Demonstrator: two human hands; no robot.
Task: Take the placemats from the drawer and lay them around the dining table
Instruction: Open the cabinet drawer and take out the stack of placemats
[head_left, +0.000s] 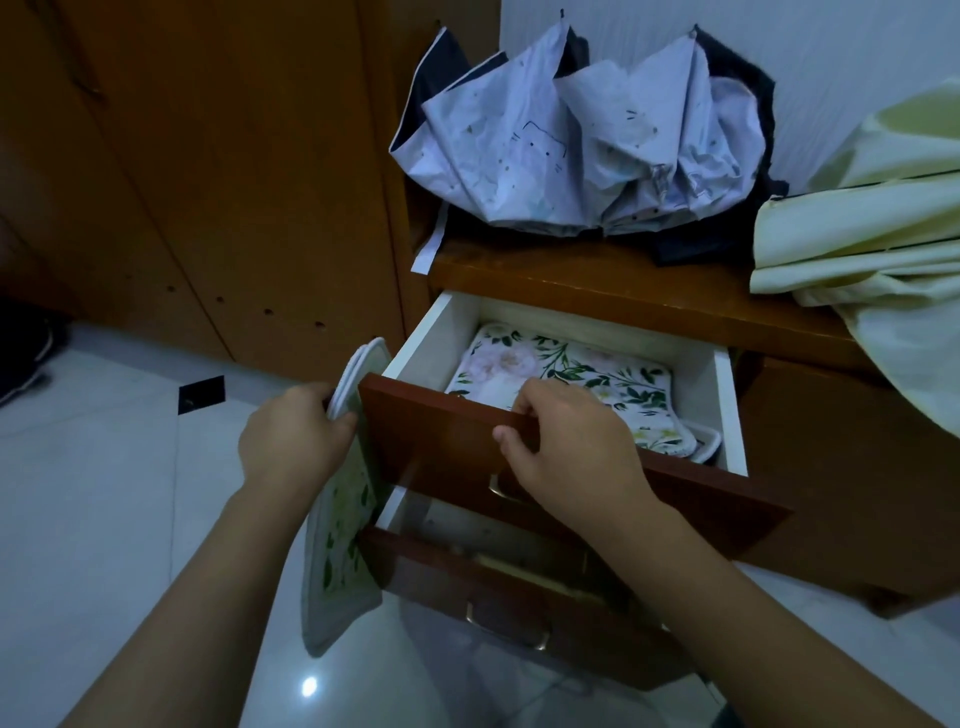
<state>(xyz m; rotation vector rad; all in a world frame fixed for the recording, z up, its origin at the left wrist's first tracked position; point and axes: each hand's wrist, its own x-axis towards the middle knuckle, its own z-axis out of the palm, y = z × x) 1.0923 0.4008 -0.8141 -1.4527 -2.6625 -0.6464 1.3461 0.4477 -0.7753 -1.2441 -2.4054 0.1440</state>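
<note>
Left hand (296, 441) gripping floral placemats (345, 525) hanging limp below curled fingers. Right hand (566, 447) hooked over drawer front (441, 441), fingertips inside, touching the remaining placemats (587, 374); hold unclear. Soft, light, floppy: best pinched at the near edge.

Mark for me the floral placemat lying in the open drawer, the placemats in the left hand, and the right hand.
floral placemat (587, 370): head view, its leafy printed top.
placemats in the left hand (340, 540): head view, hanging lower part.
right hand (569, 447): head view, back of hand.
</note>
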